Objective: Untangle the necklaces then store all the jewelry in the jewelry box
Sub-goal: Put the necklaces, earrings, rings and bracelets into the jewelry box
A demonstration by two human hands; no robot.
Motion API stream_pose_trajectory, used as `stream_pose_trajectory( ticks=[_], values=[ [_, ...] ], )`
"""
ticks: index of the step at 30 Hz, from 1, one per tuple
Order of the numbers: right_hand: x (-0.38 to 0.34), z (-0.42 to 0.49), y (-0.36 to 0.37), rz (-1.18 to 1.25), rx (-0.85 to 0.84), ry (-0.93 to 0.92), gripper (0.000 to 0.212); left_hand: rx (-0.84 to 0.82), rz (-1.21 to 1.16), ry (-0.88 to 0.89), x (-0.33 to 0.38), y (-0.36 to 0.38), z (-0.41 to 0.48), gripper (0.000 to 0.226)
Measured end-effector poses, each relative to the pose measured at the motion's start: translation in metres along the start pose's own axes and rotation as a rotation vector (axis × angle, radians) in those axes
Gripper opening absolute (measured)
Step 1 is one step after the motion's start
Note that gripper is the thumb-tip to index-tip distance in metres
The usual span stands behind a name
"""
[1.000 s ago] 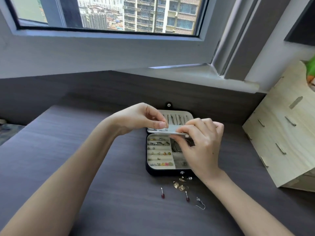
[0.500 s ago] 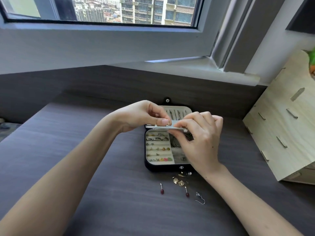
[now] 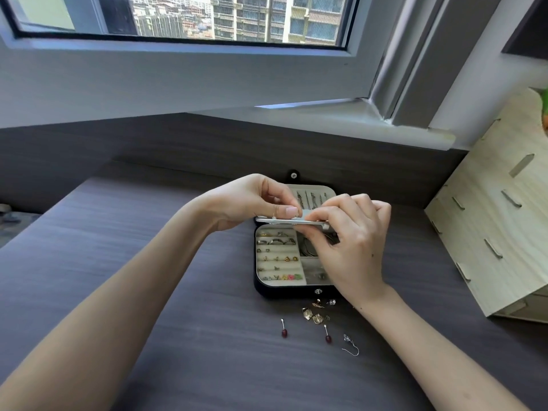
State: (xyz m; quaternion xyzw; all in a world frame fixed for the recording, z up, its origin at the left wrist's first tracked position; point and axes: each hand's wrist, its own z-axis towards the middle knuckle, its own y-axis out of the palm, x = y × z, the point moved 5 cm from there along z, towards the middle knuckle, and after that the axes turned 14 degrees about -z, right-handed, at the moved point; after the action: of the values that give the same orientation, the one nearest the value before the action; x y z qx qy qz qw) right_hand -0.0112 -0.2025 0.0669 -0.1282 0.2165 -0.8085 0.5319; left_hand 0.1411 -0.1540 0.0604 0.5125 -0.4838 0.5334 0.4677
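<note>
The left grip (image 3: 252, 200) and right grip (image 3: 353, 244) both pinch a thin silver panel (image 3: 284, 221), held level above the far half of the open jewelry box (image 3: 261, 292). Loose earrings (image 3: 314, 317) lie just before its near edge. A wooden organizer (image 3: 489, 238) stands near the right; the surface (image 3: 178, 321) stretches broadly left.

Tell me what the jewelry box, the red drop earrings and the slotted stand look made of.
Jewelry box: dark smooth shell, perhaps faux leather; pale, velvety-looking lining. Red drop earrings: glossy dark beads, glass or stone maybe, on silvery metal pins. Slotted stand: pale bare plywood, grain showing.
</note>
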Motion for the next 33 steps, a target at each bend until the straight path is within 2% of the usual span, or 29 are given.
stream_pose_trajectory(
  ticks=[7,14,23,28,33],
  values=[
    [0.001,0.001,0.000,-0.008,-0.013,0.020,0.015,-0.021,0.079,0.014,0.008,-0.001,0.003,0.012],
    [0.002,0.003,0.001,-0.005,-0.013,0.041,0.015,-0.121,0.377,-0.010,0.032,0.000,0.011,0.009],
    [0.001,0.004,0.003,-0.018,-0.006,0.034,0.021,-0.249,0.623,-0.114,0.048,0.007,0.023,0.003],
    [-0.001,0.003,0.003,-0.029,-0.002,0.011,0.019,-0.274,0.648,-0.191,0.045,0.007,0.024,0.007],
    [0.000,0.004,0.002,-0.024,0.009,0.019,0.018,-0.204,0.579,-0.197,0.045,0.003,0.022,0.006]
  ],
)
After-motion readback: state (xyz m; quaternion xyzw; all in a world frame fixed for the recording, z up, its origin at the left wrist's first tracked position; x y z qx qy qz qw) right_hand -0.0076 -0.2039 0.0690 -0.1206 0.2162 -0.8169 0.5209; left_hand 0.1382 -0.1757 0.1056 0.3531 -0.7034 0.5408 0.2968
